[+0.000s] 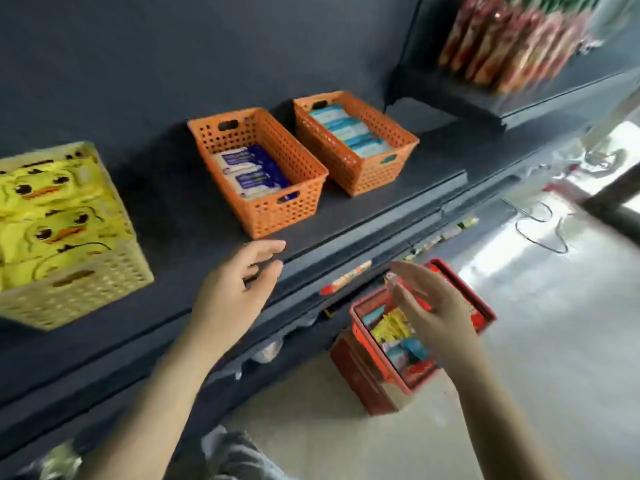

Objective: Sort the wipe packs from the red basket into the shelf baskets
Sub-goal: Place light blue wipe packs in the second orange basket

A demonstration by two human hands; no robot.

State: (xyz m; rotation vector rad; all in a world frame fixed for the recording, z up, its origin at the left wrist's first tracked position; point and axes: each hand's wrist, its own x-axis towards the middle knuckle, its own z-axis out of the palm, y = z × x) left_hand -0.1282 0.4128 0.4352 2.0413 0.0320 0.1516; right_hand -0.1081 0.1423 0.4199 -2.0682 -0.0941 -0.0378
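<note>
A red basket [367, 344] stands on the floor below the shelf, holding yellow, blue and red wipe packs [398, 336]. My right hand [433, 306] hovers above it, fingers apart and empty. My left hand [239, 289] is over the shelf's front edge, open and empty, just below the left orange basket [277, 209], which holds white-and-dark-blue packs [251, 173]. The right orange basket [377, 171] holds light blue packs [346, 129]. At far left a yellow basket [79, 289] is filled with yellow duck-printed packs [52, 209].
The dark shelf [381, 199] runs from lower left to upper right, with small items on a lower ledge [349, 275]. Red-and-green packets [512, 39] hang on an upper shelf at top right. Cables [540, 226] lie on the pale floor at right.
</note>
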